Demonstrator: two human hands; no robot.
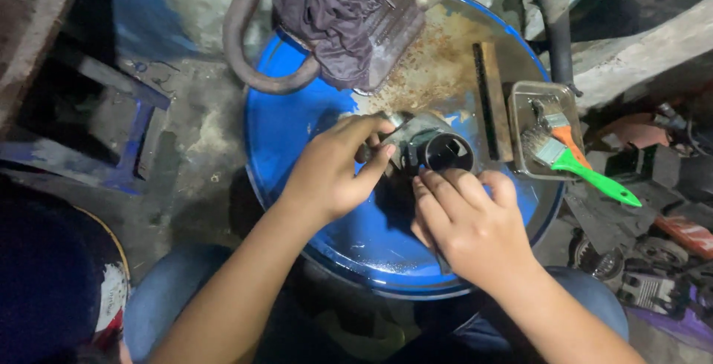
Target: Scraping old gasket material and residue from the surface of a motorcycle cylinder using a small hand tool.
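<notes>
left hand (330, 167) clamped on the metal part (427, 145), steadying it on the drum lid (297, 134) | right hand (464, 223) curled just below, fingertips at its black bore | brushes (568, 154) in tray right of it, within reach

I see a glossy blue metal drum lid (297, 141), rust-speckled, a dull dark metal part (438, 148), and crumpled matt cloth (327, 7).

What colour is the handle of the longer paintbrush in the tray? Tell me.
Bright green handle on the longer paintbrush in the tray, seen in the head view.
</notes>
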